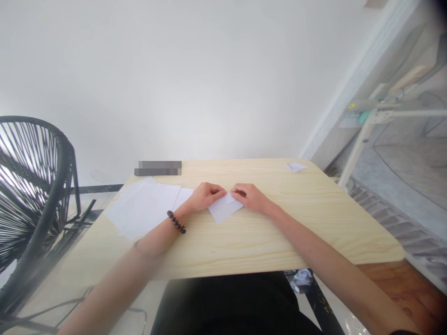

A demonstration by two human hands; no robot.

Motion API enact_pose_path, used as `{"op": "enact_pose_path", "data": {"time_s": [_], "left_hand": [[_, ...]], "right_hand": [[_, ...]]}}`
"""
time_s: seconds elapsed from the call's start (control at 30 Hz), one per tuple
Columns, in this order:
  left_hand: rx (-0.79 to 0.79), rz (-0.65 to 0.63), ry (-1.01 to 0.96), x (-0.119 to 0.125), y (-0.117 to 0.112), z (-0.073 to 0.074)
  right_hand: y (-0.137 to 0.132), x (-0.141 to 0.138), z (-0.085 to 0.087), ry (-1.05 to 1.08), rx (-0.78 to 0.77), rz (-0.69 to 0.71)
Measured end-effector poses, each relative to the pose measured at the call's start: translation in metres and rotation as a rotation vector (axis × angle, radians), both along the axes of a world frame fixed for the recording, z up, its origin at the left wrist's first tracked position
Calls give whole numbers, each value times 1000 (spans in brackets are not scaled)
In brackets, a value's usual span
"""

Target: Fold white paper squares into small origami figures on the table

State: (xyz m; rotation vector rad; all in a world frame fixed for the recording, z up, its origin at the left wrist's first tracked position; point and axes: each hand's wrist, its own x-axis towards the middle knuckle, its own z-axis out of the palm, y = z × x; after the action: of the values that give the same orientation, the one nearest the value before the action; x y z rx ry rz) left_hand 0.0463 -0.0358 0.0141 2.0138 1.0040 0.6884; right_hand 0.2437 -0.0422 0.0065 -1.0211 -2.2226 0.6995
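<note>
A small piece of white paper (pixel 223 209) lies at the middle of the wooden table, one corner pointing toward me. My left hand (pixel 206 195) pinches its upper left edge between thumb and fingers. Opposite it, my right hand (pixel 250 197) pinches the upper right edge, where a part of the paper looks folded over. The fingertips of both hands are close together but apart. A dark beaded bracelet (pixel 176 222) circles my left wrist.
Several white sheets (pixel 143 207) lie on the left of the table (pixel 279 242). A small folded paper (pixel 296 166) rests at the far right. A blurred dark object (pixel 158 168) sits at the back left. A woven chair (pixel 63 172) stands to the left.
</note>
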Motion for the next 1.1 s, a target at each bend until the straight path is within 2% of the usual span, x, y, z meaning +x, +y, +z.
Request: {"op": "enact_pose_path", "data": {"time_s": [0.17, 0.4, 0.57, 0.7, 0.87, 1.1], "left_hand": [[-112, 10, -55, -1, 2, 2], [-181, 16, -81, -1, 1, 4], [-161, 19, -33, 0, 0, 6], [-132, 13, -15, 1, -2, 9], [-189, 22, -38, 1, -3, 11], [-235, 34, -43, 0, 0, 7]], "right_hand": [[5, 11, 4, -42, -80, 29], [6, 17, 4, -77, -162, 37], [2, 15, 4, -43, -178, 38], [2, 15, 5, -5, -249, 72], [5, 17, 6, 27, -337, 124], [5, 20, 9, 20, -363, 138]]}}
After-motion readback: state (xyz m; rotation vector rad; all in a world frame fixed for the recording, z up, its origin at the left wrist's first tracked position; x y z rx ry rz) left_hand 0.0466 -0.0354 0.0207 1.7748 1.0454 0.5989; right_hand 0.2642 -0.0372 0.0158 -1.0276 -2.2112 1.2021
